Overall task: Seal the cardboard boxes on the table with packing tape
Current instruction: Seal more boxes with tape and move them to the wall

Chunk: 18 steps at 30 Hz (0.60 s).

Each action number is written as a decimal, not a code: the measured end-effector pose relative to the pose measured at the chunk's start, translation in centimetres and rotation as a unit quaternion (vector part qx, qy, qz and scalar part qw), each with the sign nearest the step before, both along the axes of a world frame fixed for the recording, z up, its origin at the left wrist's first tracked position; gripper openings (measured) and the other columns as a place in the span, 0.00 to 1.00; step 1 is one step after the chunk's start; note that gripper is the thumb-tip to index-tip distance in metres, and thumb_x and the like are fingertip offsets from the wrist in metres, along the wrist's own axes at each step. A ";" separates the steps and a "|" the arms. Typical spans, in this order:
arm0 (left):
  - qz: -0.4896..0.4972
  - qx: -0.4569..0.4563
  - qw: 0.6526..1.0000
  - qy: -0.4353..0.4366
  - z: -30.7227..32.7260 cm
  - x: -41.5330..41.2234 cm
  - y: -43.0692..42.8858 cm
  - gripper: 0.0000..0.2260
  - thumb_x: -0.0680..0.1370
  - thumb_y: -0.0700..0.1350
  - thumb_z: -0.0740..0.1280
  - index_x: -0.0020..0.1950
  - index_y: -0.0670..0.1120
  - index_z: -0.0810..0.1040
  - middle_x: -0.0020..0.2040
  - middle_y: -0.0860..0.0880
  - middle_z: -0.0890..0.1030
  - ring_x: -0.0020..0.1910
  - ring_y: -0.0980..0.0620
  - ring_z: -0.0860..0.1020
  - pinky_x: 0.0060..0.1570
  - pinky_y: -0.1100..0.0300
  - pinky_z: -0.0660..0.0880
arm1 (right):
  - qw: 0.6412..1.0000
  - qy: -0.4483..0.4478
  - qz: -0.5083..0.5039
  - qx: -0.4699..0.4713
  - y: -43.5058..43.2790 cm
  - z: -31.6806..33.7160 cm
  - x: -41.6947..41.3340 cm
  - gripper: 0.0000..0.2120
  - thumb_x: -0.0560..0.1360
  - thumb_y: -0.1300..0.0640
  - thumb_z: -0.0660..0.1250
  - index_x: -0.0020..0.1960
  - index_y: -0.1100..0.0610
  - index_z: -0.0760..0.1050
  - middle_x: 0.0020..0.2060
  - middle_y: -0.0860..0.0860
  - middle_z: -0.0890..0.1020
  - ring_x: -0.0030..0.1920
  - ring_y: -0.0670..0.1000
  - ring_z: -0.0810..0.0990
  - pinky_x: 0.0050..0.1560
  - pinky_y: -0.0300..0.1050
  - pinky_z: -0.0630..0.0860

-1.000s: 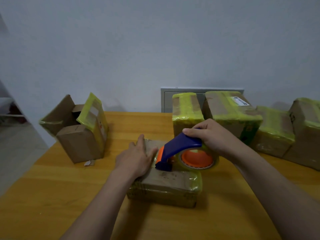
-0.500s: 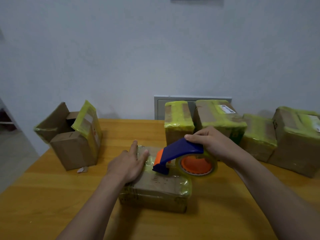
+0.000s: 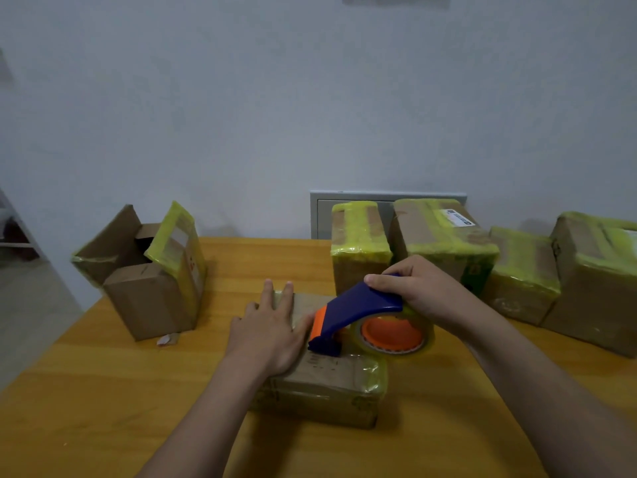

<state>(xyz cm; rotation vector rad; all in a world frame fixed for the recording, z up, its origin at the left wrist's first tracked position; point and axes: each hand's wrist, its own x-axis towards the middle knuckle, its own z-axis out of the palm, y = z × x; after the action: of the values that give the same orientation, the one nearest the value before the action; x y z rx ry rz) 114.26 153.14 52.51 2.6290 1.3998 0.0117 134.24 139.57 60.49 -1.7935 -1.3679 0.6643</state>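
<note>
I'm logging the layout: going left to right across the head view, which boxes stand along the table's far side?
From the left: open cardboard box → narrow taped box → taped box with a white label → low taped box → large taped box at the right edge.

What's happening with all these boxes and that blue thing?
A person is taping the small box shut on the table. The left hand presses flat on its top, and the right hand grips the blue and orange tape dispenser, whose nose is down on the box top. Four taped boxes stand at the back right. An open box on the left has its flaps up.
</note>
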 end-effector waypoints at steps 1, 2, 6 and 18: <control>0.001 0.000 1.000 0.005 0.0 0.0 0.0 0.36 0.81 0.72 0.43 0.84 0.58 0.38 0.85 0.47 0.40 0.81 0.37 0.57 0.75 0.39 0.63 | 1.000 0.005 0.006 0.001 -0.2 0.1 0.1 0.18 0.79 0.44 0.66 0.40 0.55 0.84 0.29 0.49 0.82 0.31 0.44 0.78 0.43 0.44 0.73; 0.001 -0.001 1.000 0.006 0.1 0.0 -0.1 0.36 0.80 0.72 0.42 0.84 0.58 0.37 0.85 0.47 0.40 0.81 0.37 0.57 0.75 0.39 0.64 | 1.000 0.009 0.008 0.002 -0.3 0.2 0.1 0.18 0.79 0.44 0.66 0.40 0.55 0.84 0.29 0.49 0.82 0.31 0.43 0.79 0.43 0.44 0.73; 0.005 -0.017 1.000 0.000 0.4 -0.1 -0.3 0.36 0.81 0.72 0.43 0.84 0.58 0.37 0.85 0.48 0.40 0.82 0.37 0.56 0.74 0.40 0.64 | 1.000 0.017 0.013 -0.001 -0.5 0.1 0.4 0.18 0.79 0.44 0.66 0.42 0.55 0.85 0.32 0.52 0.83 0.33 0.46 0.80 0.45 0.44 0.73; -0.006 0.008 0.999 0.035 0.3 0.0 -0.2 0.34 0.83 0.69 0.42 0.84 0.56 0.37 0.84 0.48 0.36 0.83 0.41 0.39 0.80 0.37 0.44 | 1.000 -0.026 -0.010 0.003 -1.1 0.0 0.9 0.18 0.79 0.45 0.67 0.38 0.56 0.84 0.28 0.52 0.80 0.30 0.45 0.76 0.40 0.44 0.72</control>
<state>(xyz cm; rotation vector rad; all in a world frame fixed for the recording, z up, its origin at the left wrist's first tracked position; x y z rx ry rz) 114.25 152.96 52.84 2.6758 1.4107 -0.0728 135.13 138.49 60.49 -1.8278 -1.3833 0.6059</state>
